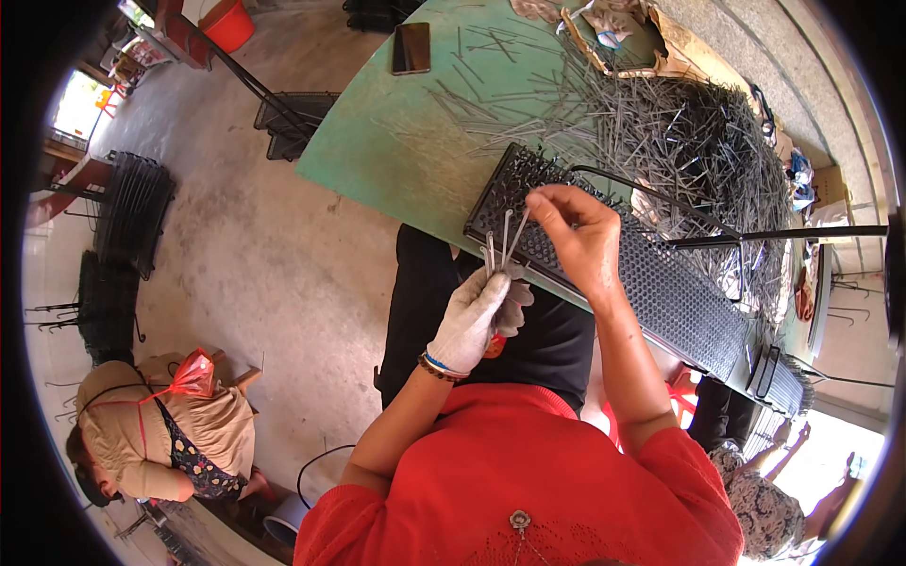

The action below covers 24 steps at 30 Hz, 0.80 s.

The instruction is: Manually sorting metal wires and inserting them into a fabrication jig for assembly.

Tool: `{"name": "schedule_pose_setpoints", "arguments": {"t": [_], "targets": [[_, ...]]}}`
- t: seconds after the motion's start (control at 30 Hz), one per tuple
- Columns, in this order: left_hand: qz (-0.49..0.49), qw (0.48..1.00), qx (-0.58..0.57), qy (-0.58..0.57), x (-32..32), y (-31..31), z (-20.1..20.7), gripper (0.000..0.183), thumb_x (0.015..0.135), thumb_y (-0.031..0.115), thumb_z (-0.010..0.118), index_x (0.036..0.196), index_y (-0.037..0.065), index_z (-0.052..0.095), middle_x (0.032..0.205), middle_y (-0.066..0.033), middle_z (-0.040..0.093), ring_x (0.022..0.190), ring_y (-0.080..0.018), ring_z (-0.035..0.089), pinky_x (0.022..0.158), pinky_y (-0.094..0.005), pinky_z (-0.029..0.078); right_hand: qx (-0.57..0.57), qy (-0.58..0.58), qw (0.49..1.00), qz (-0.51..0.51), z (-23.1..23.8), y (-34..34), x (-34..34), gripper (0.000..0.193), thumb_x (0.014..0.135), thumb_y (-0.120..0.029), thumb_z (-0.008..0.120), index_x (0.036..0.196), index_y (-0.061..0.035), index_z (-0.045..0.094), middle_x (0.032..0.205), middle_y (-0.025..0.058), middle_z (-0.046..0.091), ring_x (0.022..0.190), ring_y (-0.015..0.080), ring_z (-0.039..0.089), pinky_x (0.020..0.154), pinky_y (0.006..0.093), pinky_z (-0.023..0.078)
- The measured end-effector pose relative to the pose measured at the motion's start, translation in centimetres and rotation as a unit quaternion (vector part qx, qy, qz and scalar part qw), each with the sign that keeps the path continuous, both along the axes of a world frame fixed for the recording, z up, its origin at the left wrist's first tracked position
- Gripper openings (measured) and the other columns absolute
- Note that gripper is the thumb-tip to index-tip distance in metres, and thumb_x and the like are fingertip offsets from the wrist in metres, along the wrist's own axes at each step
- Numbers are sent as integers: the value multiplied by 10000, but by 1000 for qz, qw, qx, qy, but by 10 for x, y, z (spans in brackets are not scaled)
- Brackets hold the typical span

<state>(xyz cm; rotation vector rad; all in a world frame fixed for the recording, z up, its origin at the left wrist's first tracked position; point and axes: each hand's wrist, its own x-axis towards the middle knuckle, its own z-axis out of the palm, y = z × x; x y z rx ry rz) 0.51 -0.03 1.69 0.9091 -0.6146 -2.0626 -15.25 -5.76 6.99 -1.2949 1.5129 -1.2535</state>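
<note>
My left hand (477,316), in a whitish work glove, is closed around a few thin metal rods (507,226) that stick up from it; some have small bent tips. Bare and pinched at thumb and forefinger, my right hand (583,234) grips the upper end of one rod just above the glove. Both hands are over the near edge of a green table (368,141). Beside them lies a long black perforated panel (651,278), with many short dark pieces standing in its left end. Across it passes a black bent metal bar (698,240).
A large heap of loose dark rods (698,141) covers the table's right side. At its far edge are a phone (411,49) and torn brown packaging (694,47). One person (189,424) bends at lower left; another (760,491) works at lower right. Black racks (132,208) stand at left.
</note>
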Motion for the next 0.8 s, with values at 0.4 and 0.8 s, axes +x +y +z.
{"name": "schedule_pose_setpoints", "arguments": {"t": [0.4, 0.8], "targets": [[-2, 997, 19, -69, 3, 4, -13, 242, 999, 231, 487, 1084, 35, 602, 779, -33, 650, 578, -51, 555, 508, -186, 435, -162, 109, 976, -100, -21, -18, -1, 140, 869, -104, 719, 962, -1, 698, 788, 17, 686, 680, 41, 575, 624, 200, 473], [-27, 998, 35, -44, 4, 5, -17, 193, 979, 169, 487, 1067, 36, 595, 755, -39, 653, 526, -49, 547, 450, -182, 422, -300, 292, 907, -41, -45, -19, 1, 200, 752, 4, 762, 932, -45, 691, 784, 69, 685, 614, 183, 612, 569, 283, 483]]}}
